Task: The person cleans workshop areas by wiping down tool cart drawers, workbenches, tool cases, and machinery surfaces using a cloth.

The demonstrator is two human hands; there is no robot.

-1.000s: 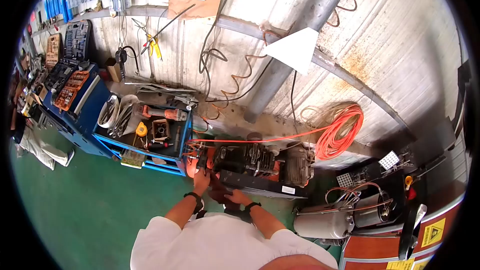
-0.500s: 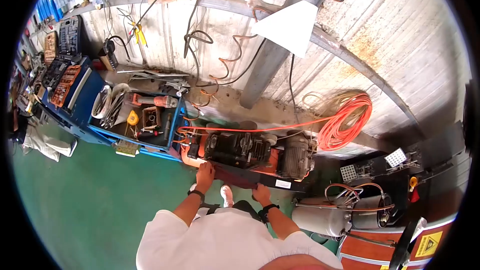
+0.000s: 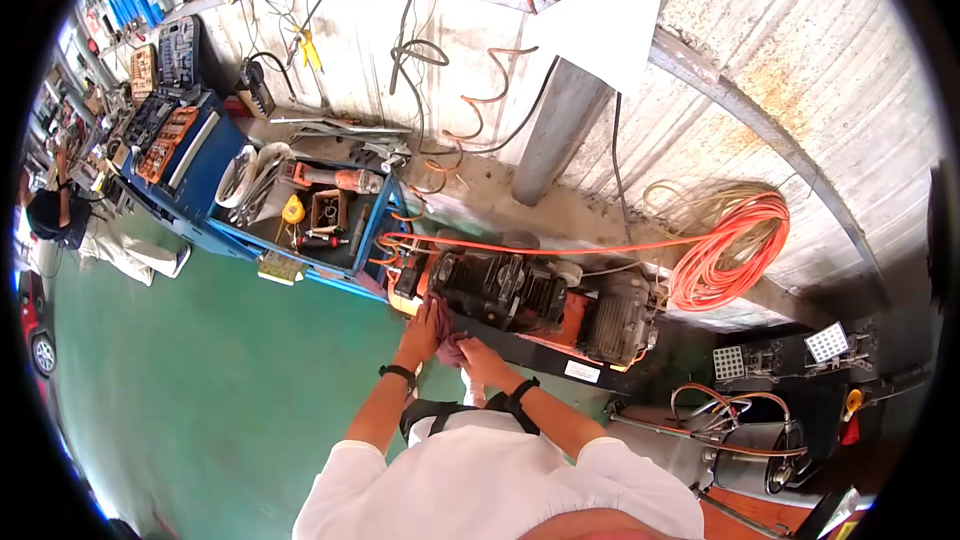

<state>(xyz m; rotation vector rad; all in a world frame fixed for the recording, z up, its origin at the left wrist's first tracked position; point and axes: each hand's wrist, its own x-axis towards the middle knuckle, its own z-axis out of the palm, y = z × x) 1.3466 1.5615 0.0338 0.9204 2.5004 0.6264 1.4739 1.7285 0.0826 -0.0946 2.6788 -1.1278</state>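
A dark red cloth (image 3: 446, 328) is bunched between both hands, in front of the left end of an orange and black air compressor (image 3: 510, 285). My left hand (image 3: 419, 333) grips the cloth's left side, its fingers near the compressor's edge. Closed on the cloth's lower right part is my right hand (image 3: 482, 361). The compressor's black front panel (image 3: 520, 348) carries a white label. Part of the cloth is hidden behind the fingers.
Left of the compressor stands a blue tool cart (image 3: 300, 265) with a grinder and tape measure. A coiled orange hose (image 3: 730, 252) lies by the wall. Metal tanks (image 3: 660, 440) stand at right. Another person (image 3: 120, 245) is at far left.
The cloth was stretched between my hands half a second ago; now it is bunched, and my right hand has moved left towards my left hand. The camera view has shifted.
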